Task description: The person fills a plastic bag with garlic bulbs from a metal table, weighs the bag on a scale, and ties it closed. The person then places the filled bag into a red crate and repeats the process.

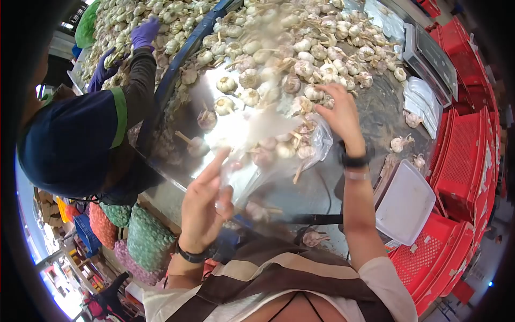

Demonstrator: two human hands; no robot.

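Fingers of the left hand [206, 201] grip a clear bag [322, 140], those of the right hand [341, 115] parted beside garlic bulbs [313, 93].

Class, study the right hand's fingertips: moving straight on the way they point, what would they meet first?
Probably the pale garlic bulb just beyond the fingertips of the right hand. Depth is unclear, so whether they already touch cannot be told.
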